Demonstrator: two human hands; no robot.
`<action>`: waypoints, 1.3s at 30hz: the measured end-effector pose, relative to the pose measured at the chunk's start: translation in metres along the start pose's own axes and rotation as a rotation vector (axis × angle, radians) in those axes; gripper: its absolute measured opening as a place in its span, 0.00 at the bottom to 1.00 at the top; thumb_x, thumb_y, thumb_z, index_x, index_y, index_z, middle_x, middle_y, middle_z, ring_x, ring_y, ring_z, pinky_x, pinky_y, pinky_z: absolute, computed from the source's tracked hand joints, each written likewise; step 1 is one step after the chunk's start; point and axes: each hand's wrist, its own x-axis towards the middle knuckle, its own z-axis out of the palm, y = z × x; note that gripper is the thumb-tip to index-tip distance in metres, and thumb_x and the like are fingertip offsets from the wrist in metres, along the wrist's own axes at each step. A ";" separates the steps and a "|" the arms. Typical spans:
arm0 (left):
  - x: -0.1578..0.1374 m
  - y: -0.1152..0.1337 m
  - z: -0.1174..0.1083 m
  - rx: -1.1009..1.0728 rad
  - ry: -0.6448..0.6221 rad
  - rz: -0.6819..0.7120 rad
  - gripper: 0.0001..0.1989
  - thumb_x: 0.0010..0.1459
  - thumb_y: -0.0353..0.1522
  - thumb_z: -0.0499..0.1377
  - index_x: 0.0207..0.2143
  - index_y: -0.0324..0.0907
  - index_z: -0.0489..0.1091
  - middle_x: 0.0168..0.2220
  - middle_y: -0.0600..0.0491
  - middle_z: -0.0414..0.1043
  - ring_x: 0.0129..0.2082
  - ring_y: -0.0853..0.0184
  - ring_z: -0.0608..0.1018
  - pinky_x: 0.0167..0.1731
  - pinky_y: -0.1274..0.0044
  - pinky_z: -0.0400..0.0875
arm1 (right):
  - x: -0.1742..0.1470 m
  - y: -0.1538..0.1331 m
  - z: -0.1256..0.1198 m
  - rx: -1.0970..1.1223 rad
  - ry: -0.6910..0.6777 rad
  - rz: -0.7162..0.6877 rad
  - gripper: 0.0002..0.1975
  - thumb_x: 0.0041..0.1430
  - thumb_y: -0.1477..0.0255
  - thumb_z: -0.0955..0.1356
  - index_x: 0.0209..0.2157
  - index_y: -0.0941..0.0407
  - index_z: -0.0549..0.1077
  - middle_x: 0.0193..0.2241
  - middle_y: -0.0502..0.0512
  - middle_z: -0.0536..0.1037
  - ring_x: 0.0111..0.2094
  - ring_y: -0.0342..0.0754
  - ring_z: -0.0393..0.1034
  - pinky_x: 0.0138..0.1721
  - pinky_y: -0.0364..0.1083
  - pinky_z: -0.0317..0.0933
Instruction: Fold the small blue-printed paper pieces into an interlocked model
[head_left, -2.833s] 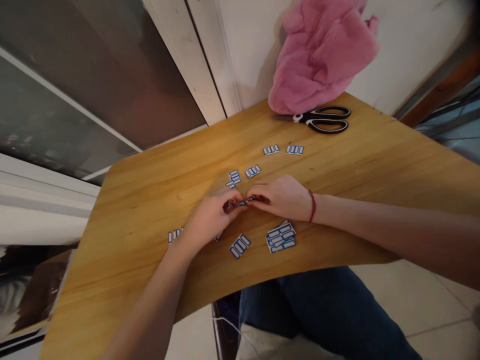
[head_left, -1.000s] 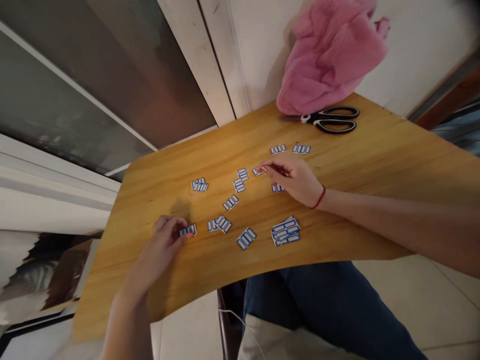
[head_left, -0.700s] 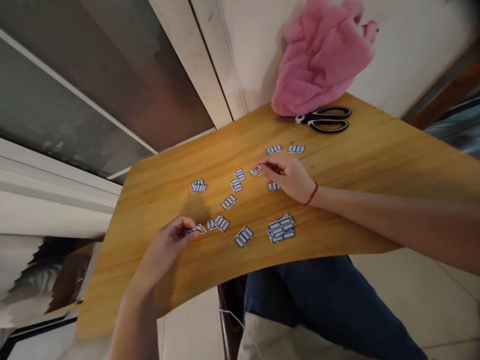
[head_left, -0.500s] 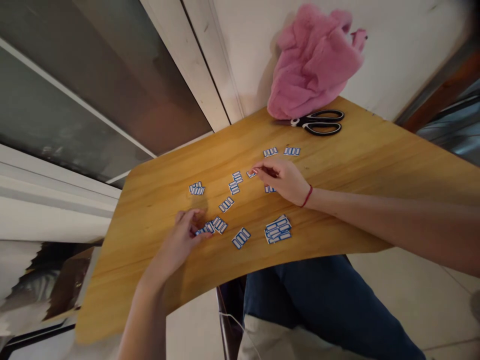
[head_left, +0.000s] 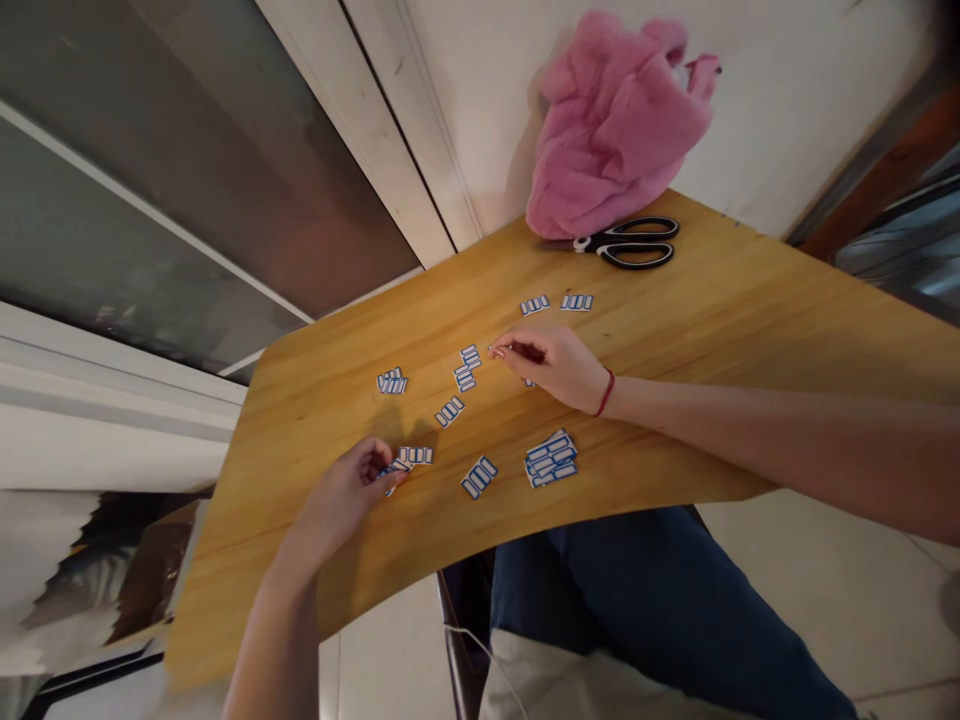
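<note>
Fingers of my left hand (head_left: 349, 490) pinch at least two overlapping, rectangular white-and-blue cards (head_left: 415, 455) on the wooden counter (head_left: 300, 420); my right hand (head_left: 556, 366) bunches over one card (head_left: 491, 349), grip unclear. Beyond lie two separate cards (head_left: 577, 302), one pair of black-handled scissors (head_left: 635, 239).

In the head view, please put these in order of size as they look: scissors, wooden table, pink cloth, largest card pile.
1. Wooden table
2. Pink cloth
3. Scissors
4. Largest card pile

Blue-white rect. card pile (head_left: 550, 460) on brown wooden surface (head_left: 675, 330). Rel. to pile: single blue-white rect. card (head_left: 479, 478) just L; black loop-handled scissors (head_left: 604, 241) well behind; pink fluffy cloth (head_left: 611, 135) farther behind.
</note>
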 end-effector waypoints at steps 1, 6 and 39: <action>-0.002 0.000 -0.003 -0.003 0.009 -0.005 0.11 0.49 0.39 0.60 0.28 0.43 0.62 0.26 0.57 0.66 0.27 0.69 0.69 0.27 0.79 0.62 | 0.000 -0.001 0.000 0.003 -0.003 0.000 0.14 0.61 0.65 0.63 0.33 0.61 0.74 0.20 0.47 0.67 0.22 0.38 0.55 0.24 0.40 0.48; -0.008 -0.001 -0.021 0.156 0.027 -0.043 0.12 0.51 0.42 0.58 0.31 0.43 0.71 0.30 0.53 0.74 0.30 0.63 0.73 0.30 0.76 0.64 | 0.000 -0.001 0.000 0.019 -0.010 -0.006 0.15 0.61 0.65 0.62 0.34 0.61 0.74 0.20 0.48 0.67 0.23 0.38 0.56 0.25 0.40 0.49; 0.021 -0.005 -0.042 0.442 -0.214 0.085 0.04 0.48 0.34 0.55 0.27 0.42 0.64 0.25 0.57 0.64 0.28 0.67 0.67 0.27 0.78 0.58 | 0.001 -0.001 0.000 0.009 -0.002 -0.007 0.14 0.61 0.66 0.63 0.33 0.61 0.75 0.20 0.47 0.65 0.23 0.38 0.56 0.26 0.40 0.48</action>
